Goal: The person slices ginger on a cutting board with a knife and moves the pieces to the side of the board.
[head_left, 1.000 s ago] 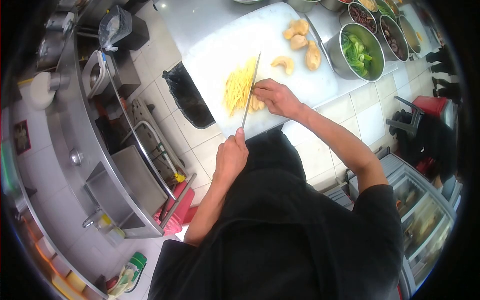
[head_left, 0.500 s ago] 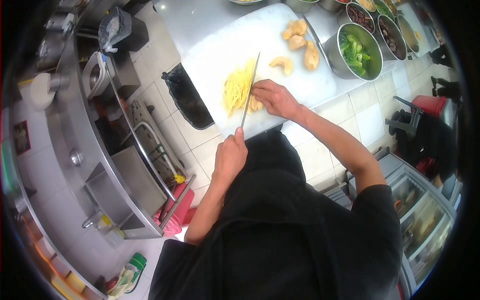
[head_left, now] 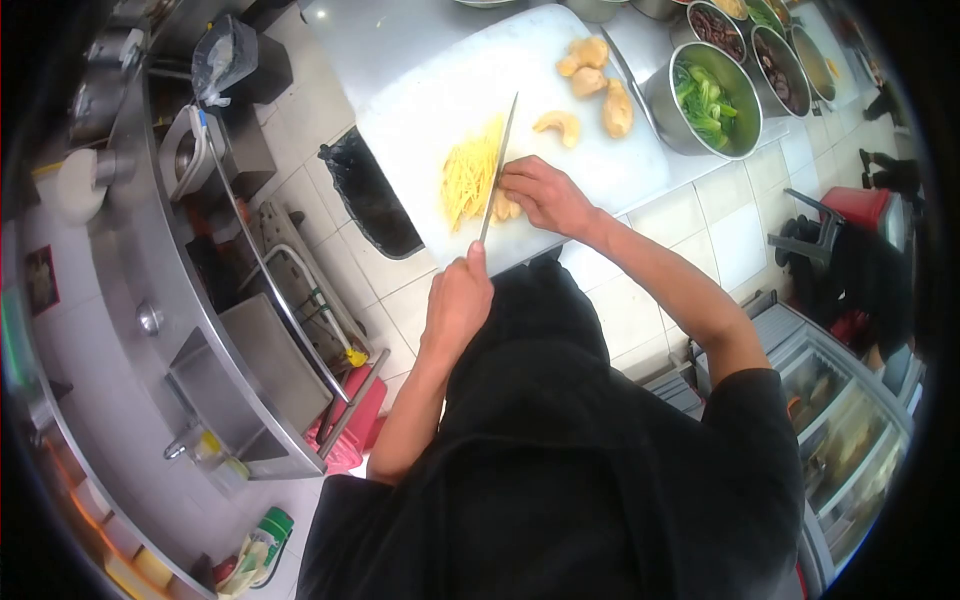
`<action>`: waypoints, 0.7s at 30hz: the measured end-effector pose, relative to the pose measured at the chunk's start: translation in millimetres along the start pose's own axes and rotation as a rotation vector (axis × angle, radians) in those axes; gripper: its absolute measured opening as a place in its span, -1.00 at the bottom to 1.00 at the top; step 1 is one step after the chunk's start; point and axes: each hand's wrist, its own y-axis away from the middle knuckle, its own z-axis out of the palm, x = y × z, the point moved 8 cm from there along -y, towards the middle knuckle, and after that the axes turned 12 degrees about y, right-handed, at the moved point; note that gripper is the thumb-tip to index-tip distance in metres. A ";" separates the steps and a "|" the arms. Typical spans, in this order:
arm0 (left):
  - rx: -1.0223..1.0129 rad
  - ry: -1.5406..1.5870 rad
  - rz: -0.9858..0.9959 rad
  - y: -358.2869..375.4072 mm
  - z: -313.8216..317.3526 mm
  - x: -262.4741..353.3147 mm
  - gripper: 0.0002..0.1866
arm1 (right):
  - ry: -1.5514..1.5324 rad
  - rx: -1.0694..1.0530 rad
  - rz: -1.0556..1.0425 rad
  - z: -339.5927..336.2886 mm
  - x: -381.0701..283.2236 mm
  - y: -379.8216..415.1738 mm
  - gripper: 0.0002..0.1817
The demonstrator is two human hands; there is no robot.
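pale yellow strips (head_left: 470, 182) are heaped loosely near the centre of the frame, on a white cutting board (head_left: 425, 115), along the left side of a knife (head_left: 506, 145). the knife is held by the left hand (head_left: 460, 302), whose fingers are wrapped around the handle, with the thumb laid forward along its top; most of the handle is hidden by the grip. the blade is pointed toward the top of the frame, tilted slightly to the right.

on the right side of the blade, a few slices (head_left: 507, 211) are seen just below the fingertips of the right hand (head_left: 546, 195). its fingers are bent and bunched together, with the tips set close against the blade, and part of the slices is covered by them. whether the slices are pinched or only pressed down cannot be told.

toward the upper right of the board, a curved piece (head_left: 560, 127) is placed by itself, well apart from both hands, and beyond it several peeled chunks (head_left: 588, 82) are grouped. farther right, green leaves (head_left: 705, 105) are held in a steel pot (head_left: 668, 115), beside which other metal containers (head_left: 787, 75) are lined up.
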 end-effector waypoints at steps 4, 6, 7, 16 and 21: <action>0.005 -0.004 -0.011 7.3 8.4 -14.9 -0.31 | -0.020 -0.015 0.005 -0.8 -1.2 0.1 -0.76; 0.023 0.012 0.012 -5.5 17.8 -22.0 -0.32 | -0.019 -0.024 0.009 1.0 -1.3 -0.6 -0.76; 0.024 -0.002 0.058 -20.9 23.3 -17.4 -0.29 | -0.011 -0.020 0.010 1.6 -1.3 -0.7 -0.76; 0.022 -0.006 0.056 -19.0 1.0 13.8 -0.27 | 0.004 -0.051 -0.005 1.9 4.2 -4.9 -0.80; 0.029 -0.036 0.021 9.1 5.8 -13.6 -0.31 | -0.003 -0.028 0.018 1.1 1.1 -2.3 -0.78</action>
